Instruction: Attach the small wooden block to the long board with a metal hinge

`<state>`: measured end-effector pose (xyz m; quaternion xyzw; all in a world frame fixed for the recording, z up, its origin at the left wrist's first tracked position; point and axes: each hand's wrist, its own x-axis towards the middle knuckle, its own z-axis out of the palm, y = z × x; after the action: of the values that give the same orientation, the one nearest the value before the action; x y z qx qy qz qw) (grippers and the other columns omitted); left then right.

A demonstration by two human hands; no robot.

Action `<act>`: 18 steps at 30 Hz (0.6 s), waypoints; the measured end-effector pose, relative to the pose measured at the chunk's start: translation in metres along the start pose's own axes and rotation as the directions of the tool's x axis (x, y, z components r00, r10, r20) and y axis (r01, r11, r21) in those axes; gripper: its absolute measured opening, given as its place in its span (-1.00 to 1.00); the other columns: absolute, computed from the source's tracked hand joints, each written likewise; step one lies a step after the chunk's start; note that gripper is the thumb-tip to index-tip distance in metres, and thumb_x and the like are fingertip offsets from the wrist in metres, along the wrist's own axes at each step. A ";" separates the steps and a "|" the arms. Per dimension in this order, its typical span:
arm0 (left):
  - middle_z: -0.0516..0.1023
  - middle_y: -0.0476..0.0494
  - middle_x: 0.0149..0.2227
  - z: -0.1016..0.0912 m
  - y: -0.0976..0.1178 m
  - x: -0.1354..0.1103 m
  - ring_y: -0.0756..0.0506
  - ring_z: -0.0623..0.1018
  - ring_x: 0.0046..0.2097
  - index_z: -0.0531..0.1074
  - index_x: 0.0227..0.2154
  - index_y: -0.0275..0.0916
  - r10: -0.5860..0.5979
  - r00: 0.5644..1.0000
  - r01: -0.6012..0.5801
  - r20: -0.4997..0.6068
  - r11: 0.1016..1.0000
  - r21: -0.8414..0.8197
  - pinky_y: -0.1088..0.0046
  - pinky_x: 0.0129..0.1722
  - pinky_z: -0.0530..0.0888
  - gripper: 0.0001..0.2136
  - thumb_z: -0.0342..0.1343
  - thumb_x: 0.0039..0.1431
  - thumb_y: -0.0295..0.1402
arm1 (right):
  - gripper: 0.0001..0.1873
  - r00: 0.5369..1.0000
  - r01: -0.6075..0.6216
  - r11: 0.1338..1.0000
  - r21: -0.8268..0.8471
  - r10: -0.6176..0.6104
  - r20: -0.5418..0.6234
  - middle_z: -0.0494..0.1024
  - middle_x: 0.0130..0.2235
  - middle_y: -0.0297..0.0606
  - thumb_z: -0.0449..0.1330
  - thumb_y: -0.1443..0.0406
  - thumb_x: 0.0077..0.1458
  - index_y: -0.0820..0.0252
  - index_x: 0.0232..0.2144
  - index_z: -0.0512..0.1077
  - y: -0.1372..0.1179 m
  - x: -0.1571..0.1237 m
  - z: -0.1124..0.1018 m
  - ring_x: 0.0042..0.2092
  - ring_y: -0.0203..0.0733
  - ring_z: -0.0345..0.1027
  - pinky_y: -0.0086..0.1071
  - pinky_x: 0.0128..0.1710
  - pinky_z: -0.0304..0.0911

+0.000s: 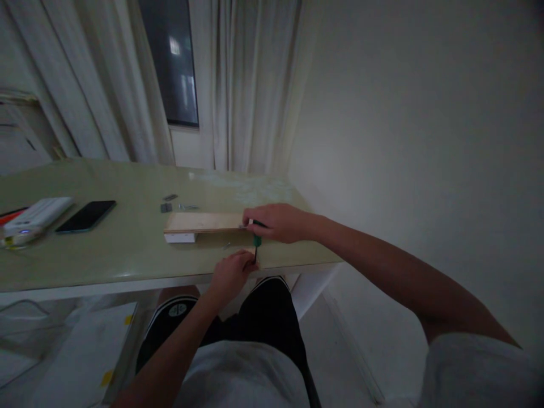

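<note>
My right hand (278, 222) is closed around the top of a screwdriver with a green and black handle (257, 240). Its dark shaft points down towards the table's front edge. At the lower end of the shaft my left hand (233, 273) is closed, its fingertips pinched together; what lies between them is too small to make out. Just behind the hands is a pale wooden board (204, 222), its left end resting on a white block (180, 238). A small screw (226, 245) lies in front of the board.
Behind the board are small grey metal pieces (166, 208) and several screws (188, 207). A phone (87, 216) and a white device (40, 215) lie to the left on the greenish table (140, 255). A wall (408, 141) stands close on the right.
</note>
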<state>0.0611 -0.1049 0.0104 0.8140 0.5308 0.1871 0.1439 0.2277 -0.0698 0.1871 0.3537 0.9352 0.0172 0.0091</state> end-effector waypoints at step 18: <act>0.66 -0.11 -0.15 0.000 -0.001 0.002 -0.15 0.62 -0.13 0.56 -0.28 -0.14 -0.008 1.000 0.008 0.000 1.000 -0.027 0.39 -0.22 0.33 -0.86 0.13 0.39 -0.31 | -0.56 0.997 -0.076 0.997 -0.033 0.075 -0.011 0.66 -0.12 -0.09 -0.01 0.02 0.43 0.16 -0.12 0.54 0.001 0.006 -0.002 -0.14 -0.08 0.48 -0.31 -0.23 0.17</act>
<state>0.0605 -0.1030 0.0105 0.8098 0.5314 0.1940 0.1557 0.2244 -0.0651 0.1891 0.3885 0.9207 0.0349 0.0096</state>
